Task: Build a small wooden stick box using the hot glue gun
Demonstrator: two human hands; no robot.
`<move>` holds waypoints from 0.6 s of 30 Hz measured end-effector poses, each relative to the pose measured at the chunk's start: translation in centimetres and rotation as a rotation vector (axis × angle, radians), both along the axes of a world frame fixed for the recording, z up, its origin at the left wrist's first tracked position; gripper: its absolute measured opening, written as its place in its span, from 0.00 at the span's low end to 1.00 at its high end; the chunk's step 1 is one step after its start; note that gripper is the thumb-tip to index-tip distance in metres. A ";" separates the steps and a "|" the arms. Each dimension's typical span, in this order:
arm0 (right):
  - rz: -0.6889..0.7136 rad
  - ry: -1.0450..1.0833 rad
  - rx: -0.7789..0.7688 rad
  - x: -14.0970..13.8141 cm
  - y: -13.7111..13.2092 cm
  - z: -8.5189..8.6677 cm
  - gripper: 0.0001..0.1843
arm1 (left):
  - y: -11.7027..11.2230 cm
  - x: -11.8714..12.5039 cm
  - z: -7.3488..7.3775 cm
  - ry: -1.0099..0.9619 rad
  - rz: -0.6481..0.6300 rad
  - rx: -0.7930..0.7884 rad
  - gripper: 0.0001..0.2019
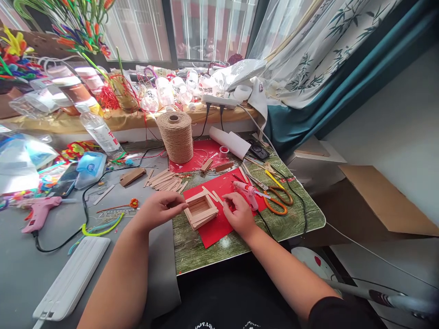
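Observation:
A small square box of wooden craft sticks (200, 209) sits on a red paper sheet (219, 228) on the green table. My left hand (161, 208) lies beside the box's left edge, fingers curled and touching it. My right hand (236, 211) rests on the red sheet just right of the box, fingers bent down over a loose stick (217, 196). A small white and pink glue gun (247, 191) lies right beside my right hand. More loose sticks (166, 179) are piled behind the box.
A spool of jute twine (176, 136) stands behind the sticks. Orange-handled scissors (279, 200) lie at the right, a pink glue gun (37, 214) at the far left, a white flat case (72, 278) near the front left. Bottles and pipe-cleaner flowers crowd the windowsill.

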State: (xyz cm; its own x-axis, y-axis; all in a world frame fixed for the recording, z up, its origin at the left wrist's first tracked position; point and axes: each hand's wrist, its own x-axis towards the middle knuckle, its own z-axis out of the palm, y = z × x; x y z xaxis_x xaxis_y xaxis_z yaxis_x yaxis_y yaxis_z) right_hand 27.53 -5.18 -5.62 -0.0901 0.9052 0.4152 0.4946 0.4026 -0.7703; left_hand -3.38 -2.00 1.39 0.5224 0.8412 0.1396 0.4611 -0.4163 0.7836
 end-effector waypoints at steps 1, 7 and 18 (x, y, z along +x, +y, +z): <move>-0.002 -0.098 -0.009 0.1 0.0 0.2 0.10 | 0.0 -0.1 -0.1 -0.059 0.066 0.066 0.12; -0.024 -0.510 -0.233 0.2 0.1 0.4 0.07 | 0.0 -0.2 -0.9 -0.245 0.347 0.181 0.11; -0.095 -0.450 -0.403 0.5 0.8 0.2 0.07 | -0.1 0.2 -0.8 -0.171 0.305 0.202 0.12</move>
